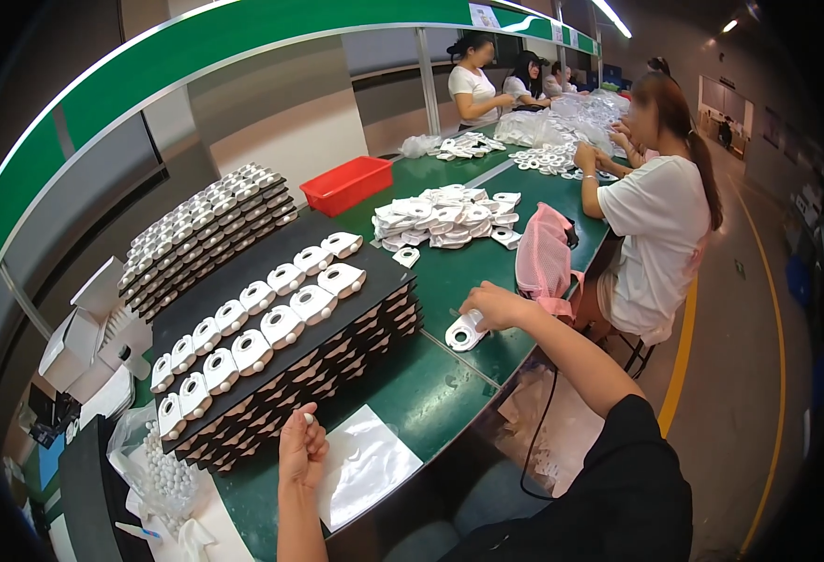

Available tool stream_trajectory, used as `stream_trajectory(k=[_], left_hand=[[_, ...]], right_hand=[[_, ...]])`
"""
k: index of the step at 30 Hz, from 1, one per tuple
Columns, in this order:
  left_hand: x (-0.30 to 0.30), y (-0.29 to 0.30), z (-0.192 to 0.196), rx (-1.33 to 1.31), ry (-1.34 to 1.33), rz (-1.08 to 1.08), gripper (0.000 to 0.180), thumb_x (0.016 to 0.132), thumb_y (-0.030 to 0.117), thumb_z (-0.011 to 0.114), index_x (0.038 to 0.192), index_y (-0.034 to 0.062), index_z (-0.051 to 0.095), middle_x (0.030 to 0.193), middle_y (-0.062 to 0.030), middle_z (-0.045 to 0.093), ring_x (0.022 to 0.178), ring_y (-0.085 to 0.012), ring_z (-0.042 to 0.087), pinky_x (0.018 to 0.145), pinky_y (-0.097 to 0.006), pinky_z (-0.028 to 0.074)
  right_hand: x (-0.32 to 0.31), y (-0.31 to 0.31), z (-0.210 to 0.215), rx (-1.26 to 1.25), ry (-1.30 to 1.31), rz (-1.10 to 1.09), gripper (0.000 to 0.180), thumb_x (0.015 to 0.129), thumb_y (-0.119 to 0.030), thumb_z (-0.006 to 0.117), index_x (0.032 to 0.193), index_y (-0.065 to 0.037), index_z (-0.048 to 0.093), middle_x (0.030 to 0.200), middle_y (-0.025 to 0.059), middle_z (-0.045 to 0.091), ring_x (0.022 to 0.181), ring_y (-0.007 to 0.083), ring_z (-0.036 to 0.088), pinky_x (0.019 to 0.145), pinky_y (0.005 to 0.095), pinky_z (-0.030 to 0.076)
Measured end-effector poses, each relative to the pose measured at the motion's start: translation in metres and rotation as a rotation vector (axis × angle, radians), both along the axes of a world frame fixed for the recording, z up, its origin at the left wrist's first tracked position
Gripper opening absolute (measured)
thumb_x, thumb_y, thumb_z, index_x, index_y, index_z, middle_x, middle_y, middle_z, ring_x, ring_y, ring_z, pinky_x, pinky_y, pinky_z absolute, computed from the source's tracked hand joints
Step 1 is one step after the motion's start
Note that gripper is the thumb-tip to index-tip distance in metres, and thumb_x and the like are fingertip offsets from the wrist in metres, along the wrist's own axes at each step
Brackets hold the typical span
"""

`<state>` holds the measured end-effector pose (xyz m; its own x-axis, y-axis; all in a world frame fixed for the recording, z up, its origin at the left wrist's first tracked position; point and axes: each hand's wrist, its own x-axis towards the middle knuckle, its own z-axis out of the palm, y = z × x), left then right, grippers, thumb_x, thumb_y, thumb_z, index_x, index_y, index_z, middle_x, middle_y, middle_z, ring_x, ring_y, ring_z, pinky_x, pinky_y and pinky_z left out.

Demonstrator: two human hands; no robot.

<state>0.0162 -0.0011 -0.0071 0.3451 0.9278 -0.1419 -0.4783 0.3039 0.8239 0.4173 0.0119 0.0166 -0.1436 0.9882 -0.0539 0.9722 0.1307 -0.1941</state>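
Note:
My left hand [299, 451] is closed near the front of the black stack, with a small white ball [310, 419] pinched at the thumb and fingertips. Farther right, my right hand [498, 307] grips the edge of a white plastic part [462, 334] with a round hole, low over the green table. Two rows of similar white parts [280, 325] lie on the top black sheet [285, 366] of a layered stack, each with a ball-like knob at one end. A loose pile of white parts [445, 217] sits beyond my right hand.
A white sheet [367, 465] lies by my left hand. Bagged white balls [170, 473] are at lower left. Behind stand another loaded stack [207, 229] and a red bin [347, 184]. A pink mesh bag [543, 253] and a seated co-worker [660, 206] are to the right.

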Motion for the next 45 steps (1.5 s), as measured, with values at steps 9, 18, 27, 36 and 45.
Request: stream_trajectory(k=[9,18,27,36,45], left_hand=[[0.001,-0.001,0.003,0.032,-0.030,-0.043,0.024,0.087,0.025,0.055,0.106,0.0103,0.052,0.071,0.0015,0.045,0.048,-0.0038,0.032,0.040,-0.015,0.025],[0.000,-0.002,0.002,0.099,-0.016,-0.077,0.018,0.084,0.019,0.060,0.099,0.0114,0.052,0.078,0.0001,0.053,0.048,-0.0025,0.034,0.041,-0.015,0.026],[-0.005,-0.003,0.003,0.090,0.066,-0.097,0.022,0.087,0.027,0.055,0.088,0.0055,0.052,0.060,0.0073,0.034,0.051,-0.0019,0.033,0.046,-0.016,0.027],[-0.003,0.003,0.005,0.066,0.033,-0.036,0.021,0.084,0.013,0.059,0.104,0.0064,0.055,0.085,0.0005,0.055,0.052,-0.0020,0.034,0.045,-0.017,0.026],[-0.003,0.002,0.003,0.029,-0.037,-0.019,0.018,0.084,0.015,0.059,0.101,0.0072,0.056,0.084,0.0006,0.055,0.052,-0.0013,0.035,0.043,-0.015,0.024]], right_hand=[[-0.028,-0.023,0.027,-0.046,-0.085,-0.048,0.038,0.060,-0.014,0.072,0.097,-0.010,0.064,0.093,0.0106,0.063,0.092,0.0290,0.056,0.079,0.0352,0.045],[-0.088,-0.049,0.006,0.381,0.646,0.049,0.017,0.078,-0.016,0.060,0.078,0.000,0.055,0.067,0.0146,0.057,0.062,0.0318,0.055,0.057,0.0366,0.041],[-0.120,-0.045,-0.024,0.312,0.837,-0.011,0.013,0.081,-0.010,0.058,0.087,0.001,0.055,0.072,0.0065,0.058,0.065,0.0112,0.054,0.062,0.0257,0.043],[-0.198,-0.062,-0.033,-0.070,1.354,0.130,0.017,0.086,-0.009,0.053,0.098,0.002,0.054,0.087,0.0055,0.060,0.077,0.0104,0.055,0.071,0.0251,0.045],[-0.216,-0.061,-0.043,-0.032,1.132,0.189,0.015,0.086,-0.009,0.052,0.098,0.001,0.053,0.085,0.0052,0.060,0.075,0.0095,0.055,0.068,0.0239,0.045]])
